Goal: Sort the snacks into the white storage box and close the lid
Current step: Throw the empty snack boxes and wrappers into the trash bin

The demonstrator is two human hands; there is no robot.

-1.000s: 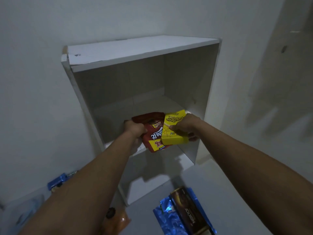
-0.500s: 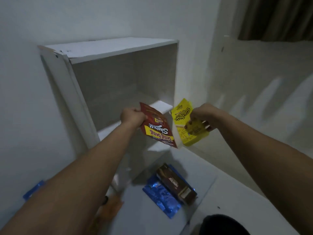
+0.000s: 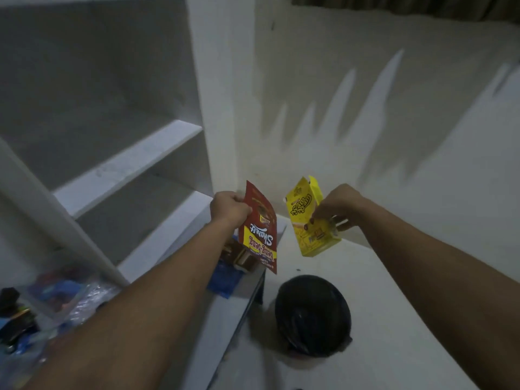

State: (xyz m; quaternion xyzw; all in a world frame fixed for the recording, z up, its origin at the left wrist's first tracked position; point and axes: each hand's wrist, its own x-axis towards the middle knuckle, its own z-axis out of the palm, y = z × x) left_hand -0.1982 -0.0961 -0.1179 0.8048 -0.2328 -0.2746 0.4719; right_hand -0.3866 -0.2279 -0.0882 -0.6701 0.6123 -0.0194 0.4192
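My left hand (image 3: 229, 208) grips the top edge of a red snack pouch (image 3: 260, 232), which hangs upside down in the air. My right hand (image 3: 339, 208) pinches a yellow snack box (image 3: 305, 218), tilted, with its top flap open. Both packs hang to the right of the white shelf unit (image 3: 126, 161), above the white surface. Beneath the red pouch lie a brown snack box (image 3: 239, 256) and a blue foil pack (image 3: 225, 278). No white storage box with a lid shows in this view.
A black round bin (image 3: 312, 313) stands on the floor below my hands. At the lower left lies a clear plastic bag (image 3: 56, 302) with several blue and dark snack packs. The white wall (image 3: 365, 108) rises behind.
Both hands have drawn the red pouch and the yellow box out of the shelf and carried them right. My view has swung right and down, bringing the black bin in.
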